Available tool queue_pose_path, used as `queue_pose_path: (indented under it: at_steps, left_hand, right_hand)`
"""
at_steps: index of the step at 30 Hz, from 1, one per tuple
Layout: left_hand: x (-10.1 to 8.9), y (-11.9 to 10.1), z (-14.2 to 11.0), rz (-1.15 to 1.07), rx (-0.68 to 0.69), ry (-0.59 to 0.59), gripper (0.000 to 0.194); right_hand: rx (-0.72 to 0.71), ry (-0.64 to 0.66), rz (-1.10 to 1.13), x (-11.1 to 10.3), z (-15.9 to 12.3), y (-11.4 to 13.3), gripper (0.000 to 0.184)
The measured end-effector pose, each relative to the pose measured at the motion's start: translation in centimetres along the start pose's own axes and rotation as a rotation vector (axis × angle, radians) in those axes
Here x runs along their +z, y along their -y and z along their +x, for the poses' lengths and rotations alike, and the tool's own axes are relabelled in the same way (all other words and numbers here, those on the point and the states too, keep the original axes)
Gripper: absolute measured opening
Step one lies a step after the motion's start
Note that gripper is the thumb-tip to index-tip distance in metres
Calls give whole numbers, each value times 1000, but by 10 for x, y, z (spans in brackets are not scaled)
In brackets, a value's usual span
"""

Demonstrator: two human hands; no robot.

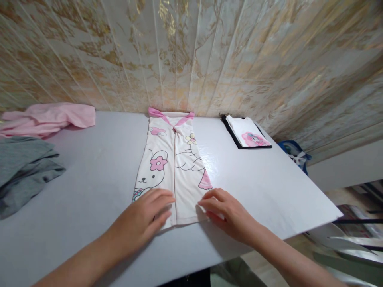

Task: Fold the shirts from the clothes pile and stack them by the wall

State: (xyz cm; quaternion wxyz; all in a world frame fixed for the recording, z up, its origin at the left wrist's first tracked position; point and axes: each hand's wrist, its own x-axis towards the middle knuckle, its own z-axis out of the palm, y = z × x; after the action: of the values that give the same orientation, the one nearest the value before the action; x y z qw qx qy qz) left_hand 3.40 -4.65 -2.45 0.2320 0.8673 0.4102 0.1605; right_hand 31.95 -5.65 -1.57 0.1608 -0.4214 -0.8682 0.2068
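A white shirt (163, 175) with pink collar trim lies face up and lengthwise in front of me, its sides tucked under into a narrow strip. It bears cartoon prints: a bear with a pink flower, a small yellow flower and a pink shape. My left hand (146, 213) is over its lower left corner, fingers loosely stretched and thumb apart. At the lower right edge, my right hand (226, 211) has its fingertips on or just over the cloth, slightly bent and apart. Neither hand visibly grips the fabric.
The white table (98, 171) meets a patterned curtain (179, 52) at the back. A pink garment (60, 117) and a grey one (26, 167) lie crumpled at left. Folded clothes (248, 131), white over black, sit back right. A blue bag (295, 153) is beyond the table's right edge.
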Motion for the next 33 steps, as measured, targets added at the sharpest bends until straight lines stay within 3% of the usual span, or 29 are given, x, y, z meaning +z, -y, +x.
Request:
queue_pose_path:
  at_steps: [5, 10, 17, 22, 27, 33]
  left_hand:
    - [26, -6, -41, 196, 27, -89, 41]
    - [25, -5, -52, 357, -34, -180, 27]
    - [25, -10, -48, 454, -136, -84, 27]
    - [21, -17, -34, 453, -225, -1, 31]
    - [17, -20, -46, 365, -220, 7, 28]
    - [24, -25, -83, 228, -21, -128, 29]
  right_hand:
    - [-29, -1, -93, 11, -19, 2, 39]
    - [-69, -32, -161, 10, -15, 1, 29]
    - [-98, -73, -352, 20, -10, 2, 14]
    - [-76, -136, -478, 31, -2, -1, 15]
    - [-88, -58, -366, 31, -13, 7, 18]
    - [-24, 134, -109, 22, -36, 31, 32]
